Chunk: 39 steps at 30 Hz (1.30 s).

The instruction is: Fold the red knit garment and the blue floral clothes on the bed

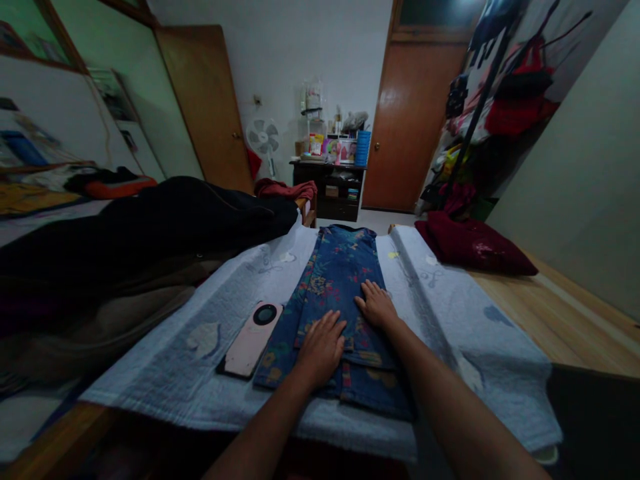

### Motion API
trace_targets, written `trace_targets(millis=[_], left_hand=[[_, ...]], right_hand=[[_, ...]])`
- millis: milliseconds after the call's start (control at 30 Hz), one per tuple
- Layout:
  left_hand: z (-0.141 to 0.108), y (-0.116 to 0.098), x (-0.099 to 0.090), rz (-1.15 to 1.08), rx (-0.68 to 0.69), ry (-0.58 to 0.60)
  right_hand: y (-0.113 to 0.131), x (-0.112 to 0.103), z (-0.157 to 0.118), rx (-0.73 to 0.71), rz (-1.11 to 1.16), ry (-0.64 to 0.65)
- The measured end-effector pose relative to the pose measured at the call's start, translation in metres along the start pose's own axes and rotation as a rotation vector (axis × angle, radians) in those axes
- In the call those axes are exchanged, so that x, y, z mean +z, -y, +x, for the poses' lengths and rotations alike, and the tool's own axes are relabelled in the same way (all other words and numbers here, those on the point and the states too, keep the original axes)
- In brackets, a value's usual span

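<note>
A blue denim garment with a floral print [345,267] lies folded on a light blue quilted cover [200,393]. It looks like a skirt or trousers; which of these I cannot tell. My left hand [323,343] rests flat on its near middle part, fingers stretched out. Further up and to the right, my right hand [376,305] also lies flat on the denim with the fingers spread. Close to the garment's left edge is a pale pink phone [253,343] with a round dark camera ring.
Dark clothes [190,213] are heaped on the left. A maroon cushion [475,243] sits at the right on a wooden board [515,300]. Beyond the bed stand a dark cabinet [327,177], a white fan [263,137] and a wooden door [415,127]. Bags [520,113] hang at right.
</note>
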State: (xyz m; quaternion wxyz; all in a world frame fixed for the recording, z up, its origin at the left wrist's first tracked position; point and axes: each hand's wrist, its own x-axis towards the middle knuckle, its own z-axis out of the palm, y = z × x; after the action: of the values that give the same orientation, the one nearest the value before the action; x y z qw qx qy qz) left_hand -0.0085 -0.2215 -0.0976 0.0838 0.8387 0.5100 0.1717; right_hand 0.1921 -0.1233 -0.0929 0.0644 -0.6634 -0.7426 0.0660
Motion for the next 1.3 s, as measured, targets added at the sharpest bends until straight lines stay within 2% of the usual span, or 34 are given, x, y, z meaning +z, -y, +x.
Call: trace_targets(millis=[300,433,900,1300], left_hand=[[0.0,0.0,-0.001,0.006,-0.002,0.017],[0.0,0.0,0.0,-0.002,0.001,0.011],[0.0,-0.001,-0.001,0.007,-0.01,0.016],[0.0,-0.002,-0.002,0.014,-0.012,0.015]], right_hand=[[-0.012,0.001,0.004,0.097,0.002,-0.085],[-0.014,0.002,-0.003,0.065,0.0,-0.087],[-0.017,0.01,-0.054,-0.051,-0.028,-0.028],[-0.007,0.008,-0.101,-0.053,0.045,-0.053]])
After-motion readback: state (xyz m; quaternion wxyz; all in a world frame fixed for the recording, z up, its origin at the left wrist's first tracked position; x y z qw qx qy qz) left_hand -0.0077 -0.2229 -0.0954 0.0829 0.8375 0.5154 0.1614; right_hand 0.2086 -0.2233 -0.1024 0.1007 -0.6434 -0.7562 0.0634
